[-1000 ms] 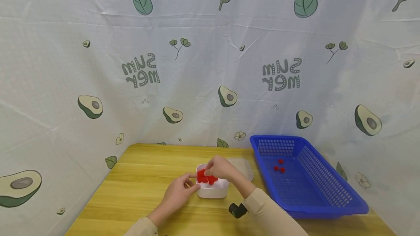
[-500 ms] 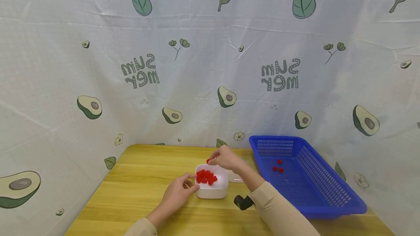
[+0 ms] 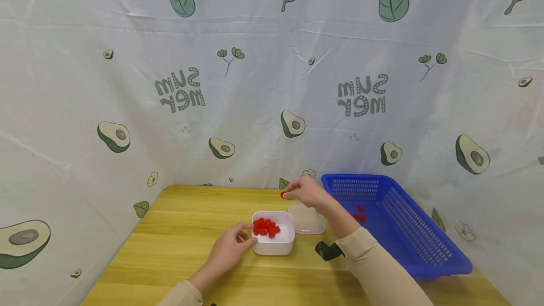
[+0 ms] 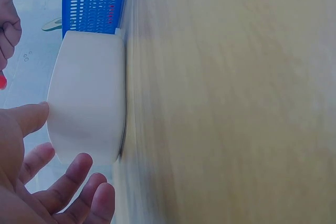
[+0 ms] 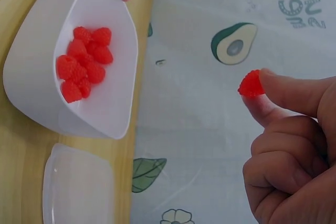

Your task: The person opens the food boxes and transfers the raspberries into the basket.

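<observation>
My right hand (image 3: 312,193) pinches one red raspberry (image 5: 251,84) between thumb and index finger, its other fingers curled in. It is raised beyond the box, above the area of the lid. A white square box (image 3: 274,249) stands on the table with several raspberries (image 5: 84,64) gathered in one side of it. At the box's left side my left hand (image 3: 227,249) reaches out, thumb and index fingertip at its wall near the rim. The remaining left fingers (image 4: 65,182) are spread loosely and hold nothing.
A translucent lid (image 3: 307,222) lies on the table behind the box, to the right. Further right, a blue perforated basket (image 3: 395,244) has a few raspberries (image 3: 361,208) on its floor. A printed curtain (image 3: 255,84) hangs behind the wooden table (image 3: 204,216).
My right hand has risen out of the box with a raspberry and moved away, up and to the right. The left hand stays at the box, which has barely shifted.
</observation>
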Tool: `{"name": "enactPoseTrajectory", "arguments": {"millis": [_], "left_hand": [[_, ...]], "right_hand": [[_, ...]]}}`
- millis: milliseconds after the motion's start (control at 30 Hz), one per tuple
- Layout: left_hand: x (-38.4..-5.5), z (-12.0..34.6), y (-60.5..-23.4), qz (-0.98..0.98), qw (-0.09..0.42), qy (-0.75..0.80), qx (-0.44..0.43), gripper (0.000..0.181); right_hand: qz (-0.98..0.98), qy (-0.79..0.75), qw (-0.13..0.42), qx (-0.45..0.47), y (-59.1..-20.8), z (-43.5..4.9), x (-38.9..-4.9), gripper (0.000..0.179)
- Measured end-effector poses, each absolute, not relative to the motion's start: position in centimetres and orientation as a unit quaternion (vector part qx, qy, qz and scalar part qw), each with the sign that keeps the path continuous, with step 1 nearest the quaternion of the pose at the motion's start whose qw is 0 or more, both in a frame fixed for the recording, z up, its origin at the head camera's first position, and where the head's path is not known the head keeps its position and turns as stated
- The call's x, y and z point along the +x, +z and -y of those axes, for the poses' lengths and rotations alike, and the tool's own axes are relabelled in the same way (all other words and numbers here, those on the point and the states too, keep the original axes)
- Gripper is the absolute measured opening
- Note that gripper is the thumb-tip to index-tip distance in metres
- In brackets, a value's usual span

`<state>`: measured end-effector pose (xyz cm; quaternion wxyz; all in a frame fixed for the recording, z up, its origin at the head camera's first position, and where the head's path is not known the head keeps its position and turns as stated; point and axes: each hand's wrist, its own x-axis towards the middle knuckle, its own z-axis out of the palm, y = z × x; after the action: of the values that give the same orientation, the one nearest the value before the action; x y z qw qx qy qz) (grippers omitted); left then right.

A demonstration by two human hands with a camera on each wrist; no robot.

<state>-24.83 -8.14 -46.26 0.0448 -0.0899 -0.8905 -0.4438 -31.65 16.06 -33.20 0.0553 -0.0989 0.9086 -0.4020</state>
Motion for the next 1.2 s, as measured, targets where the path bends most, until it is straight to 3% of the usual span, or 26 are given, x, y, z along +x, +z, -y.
{"name": "enactPoseTrajectory", "arguments": {"millis": [1200], "left_hand": [[-25.2, 8.4, -46.7, 0.891, 0.048, -0.440, -0.097, 0.041]], "right_hand": [[-0.902, -0.427, 0.054, -0.022, -32.2, -27.8, -33.3, 0.042]]}}
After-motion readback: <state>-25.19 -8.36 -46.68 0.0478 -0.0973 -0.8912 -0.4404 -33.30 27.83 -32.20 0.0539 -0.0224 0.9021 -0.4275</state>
